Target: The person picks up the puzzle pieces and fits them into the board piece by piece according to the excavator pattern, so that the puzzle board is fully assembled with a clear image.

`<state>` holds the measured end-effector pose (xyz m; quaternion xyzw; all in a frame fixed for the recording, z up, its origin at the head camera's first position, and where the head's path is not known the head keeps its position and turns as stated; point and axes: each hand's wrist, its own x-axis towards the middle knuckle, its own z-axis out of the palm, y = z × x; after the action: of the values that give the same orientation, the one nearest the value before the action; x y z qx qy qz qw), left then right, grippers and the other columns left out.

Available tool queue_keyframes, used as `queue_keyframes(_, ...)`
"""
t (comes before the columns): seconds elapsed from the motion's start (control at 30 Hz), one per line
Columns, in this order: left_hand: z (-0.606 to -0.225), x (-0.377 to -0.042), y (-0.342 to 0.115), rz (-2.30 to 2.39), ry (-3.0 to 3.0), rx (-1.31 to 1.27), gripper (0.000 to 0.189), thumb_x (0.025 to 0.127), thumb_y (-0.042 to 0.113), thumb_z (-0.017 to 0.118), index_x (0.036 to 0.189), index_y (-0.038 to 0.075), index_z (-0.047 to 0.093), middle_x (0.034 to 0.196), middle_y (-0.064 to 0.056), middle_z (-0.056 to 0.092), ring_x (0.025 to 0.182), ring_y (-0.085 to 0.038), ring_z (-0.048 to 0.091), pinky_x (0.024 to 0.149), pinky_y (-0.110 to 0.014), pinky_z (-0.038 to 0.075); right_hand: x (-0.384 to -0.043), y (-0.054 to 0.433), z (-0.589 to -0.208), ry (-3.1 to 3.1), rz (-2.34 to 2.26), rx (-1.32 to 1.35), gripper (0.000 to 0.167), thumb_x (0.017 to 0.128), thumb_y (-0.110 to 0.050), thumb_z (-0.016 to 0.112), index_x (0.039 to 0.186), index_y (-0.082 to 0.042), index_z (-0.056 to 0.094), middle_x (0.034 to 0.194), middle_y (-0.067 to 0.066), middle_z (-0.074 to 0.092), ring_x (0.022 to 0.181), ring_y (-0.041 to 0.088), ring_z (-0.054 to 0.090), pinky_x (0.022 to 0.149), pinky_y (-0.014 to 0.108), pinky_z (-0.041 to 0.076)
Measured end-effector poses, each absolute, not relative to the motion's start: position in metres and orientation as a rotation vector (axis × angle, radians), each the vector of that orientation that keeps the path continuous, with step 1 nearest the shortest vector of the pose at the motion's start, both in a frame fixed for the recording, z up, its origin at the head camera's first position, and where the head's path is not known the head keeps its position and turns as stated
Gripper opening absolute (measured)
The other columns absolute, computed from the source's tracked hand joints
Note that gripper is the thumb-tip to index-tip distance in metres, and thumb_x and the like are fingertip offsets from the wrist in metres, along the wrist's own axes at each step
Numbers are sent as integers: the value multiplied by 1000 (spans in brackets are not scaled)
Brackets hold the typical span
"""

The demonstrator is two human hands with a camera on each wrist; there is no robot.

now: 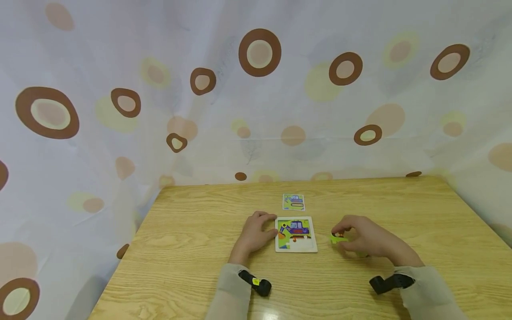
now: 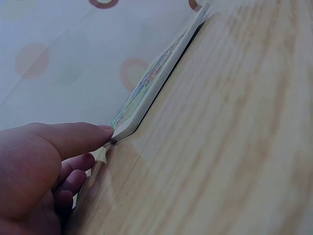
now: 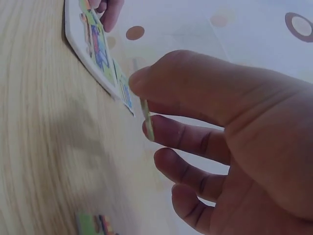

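A square jigsaw puzzle board [image 1: 296, 250] with a white rim lies flat on the table. Its picture shows a blue-purple excavator on green, and a white bare patch shows at its lower right. My left hand [image 1: 254, 233] touches the board's left side, thumb [image 2: 83, 137] against the rim and the other fingers loosely bent. To the right of the board, my right hand [image 1: 362, 235] pinches a green puzzle piece [image 1: 338, 238] between thumb and fingers; the right wrist view shows it edge-on, above the table. Another puzzle piece [image 3: 93, 224] lies on the table below that hand.
A small picture card [image 1: 294, 202] with the same excavator lies just behind the board. The wooden table [image 1: 200, 222] ends at a white curtain [image 1: 224, 115] with brown and yellow spots. Each wrist carries a black camera band.
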<state>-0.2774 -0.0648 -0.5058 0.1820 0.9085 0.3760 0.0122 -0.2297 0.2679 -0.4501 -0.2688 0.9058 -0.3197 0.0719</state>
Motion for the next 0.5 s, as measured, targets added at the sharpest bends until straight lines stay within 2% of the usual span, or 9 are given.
queue_keyframes(0.2,-507,-278,-65,1168,2834,564,41,92,23,70,132,13,64,132,-9,53,125,-31,46,106,-48,35,-232,259,-446,2708,-1010,-935,27,91,-23,73,114,-9,72,103,-6,63,93,14,61,77,39,53)
queue_keyframes(0.5,-507,-278,-64,1157,2832,557,42,92,23,69,132,14,63,133,-9,52,126,-31,45,107,-48,34,-236,239,-446,2683,-1019,-1032,24,92,-19,70,114,-9,73,103,-7,63,94,16,61,80,39,53)
